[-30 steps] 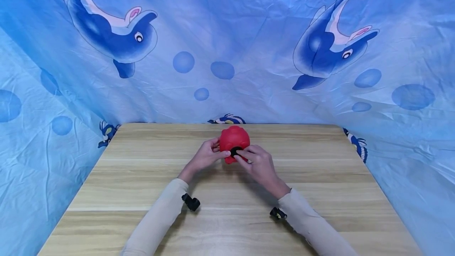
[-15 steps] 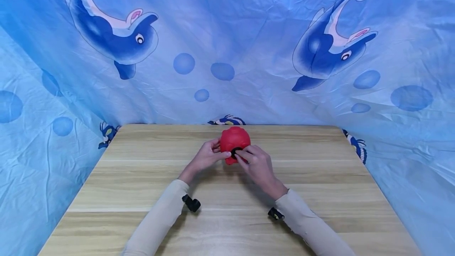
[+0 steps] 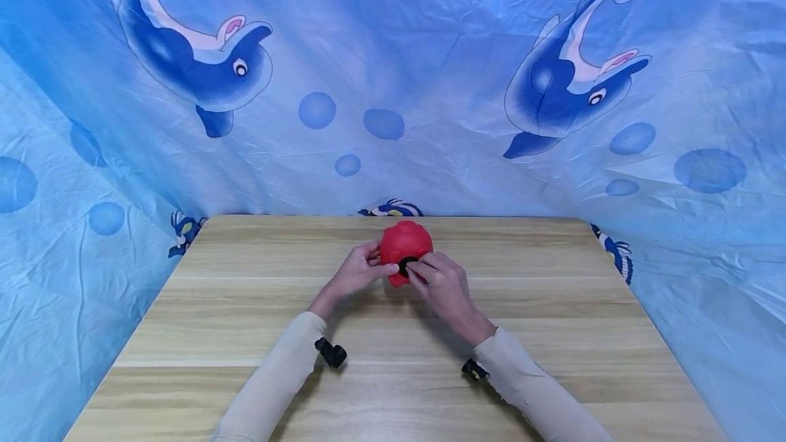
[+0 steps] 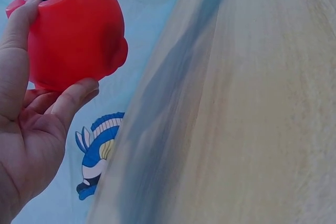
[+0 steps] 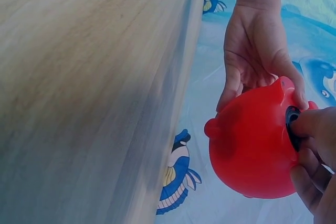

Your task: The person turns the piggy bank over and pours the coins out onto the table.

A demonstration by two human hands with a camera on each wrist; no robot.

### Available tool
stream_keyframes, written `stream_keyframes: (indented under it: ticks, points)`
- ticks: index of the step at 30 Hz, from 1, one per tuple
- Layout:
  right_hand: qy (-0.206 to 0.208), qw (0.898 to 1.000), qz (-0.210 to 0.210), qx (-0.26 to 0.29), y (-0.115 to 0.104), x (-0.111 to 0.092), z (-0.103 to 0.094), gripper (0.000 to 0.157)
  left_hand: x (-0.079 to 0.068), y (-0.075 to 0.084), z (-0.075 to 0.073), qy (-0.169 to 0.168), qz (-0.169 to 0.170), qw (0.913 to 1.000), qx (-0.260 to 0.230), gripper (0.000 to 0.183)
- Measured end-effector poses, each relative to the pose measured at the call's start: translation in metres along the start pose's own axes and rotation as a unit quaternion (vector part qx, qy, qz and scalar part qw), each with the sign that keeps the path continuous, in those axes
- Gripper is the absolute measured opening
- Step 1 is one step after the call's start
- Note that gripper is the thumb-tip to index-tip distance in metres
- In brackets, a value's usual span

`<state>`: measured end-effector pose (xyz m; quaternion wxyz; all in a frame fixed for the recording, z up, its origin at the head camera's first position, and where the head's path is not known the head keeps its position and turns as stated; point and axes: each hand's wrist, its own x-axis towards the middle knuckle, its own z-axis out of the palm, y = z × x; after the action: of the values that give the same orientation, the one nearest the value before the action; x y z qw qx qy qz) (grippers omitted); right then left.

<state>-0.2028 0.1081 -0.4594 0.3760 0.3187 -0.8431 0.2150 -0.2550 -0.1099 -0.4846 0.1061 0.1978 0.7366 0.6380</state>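
Note:
A round, glossy red piggy bank [image 3: 406, 237] with stubby nubs is held above the far part of the table. My left hand [image 3: 355, 270] grips it from the left, the thumb on the near side close to a black round plug [image 5: 292, 119] and the fingers beneath and behind. At that plug, the thumb and fingertips of my right hand [image 3: 447, 288] pinch. From the left wrist view the bank [image 4: 79, 35] shows its plain red side, with right fingertips dipping into the dark spot on top. Part of the plug is hidden behind those fingers.
The wooden table [image 3: 393, 387] stretches beneath both arms. A blue curtain [image 3: 430, 53] with printed dolphins hangs behind and at both sides of it. Small black cameras [image 3: 331, 352] sit on the wrists, over the light sleeves.
The right hand and wrist have shifted slightly to the left and turned a little at the plug. The left hand keeps its grip, and the piggy bank stays nearly in place.

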Motion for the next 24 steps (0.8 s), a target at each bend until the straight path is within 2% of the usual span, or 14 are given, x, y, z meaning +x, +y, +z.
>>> stream_keyframes:
  ticks: [5,24]
  points:
    - [0.011,1.0,-0.013,0.004,0.0011,-0.0002,0.0019,0.021,0.0013,-0.0001,-0.0006,-0.002,0.0,1.0,-0.005,0.061]
    - [0.018,0.999,-0.036,-0.003,0.005,-0.001,0.0027,0.022,0.0031,-0.0026,0.0011,-0.002,0.008,0.9999,-0.011,0.058]
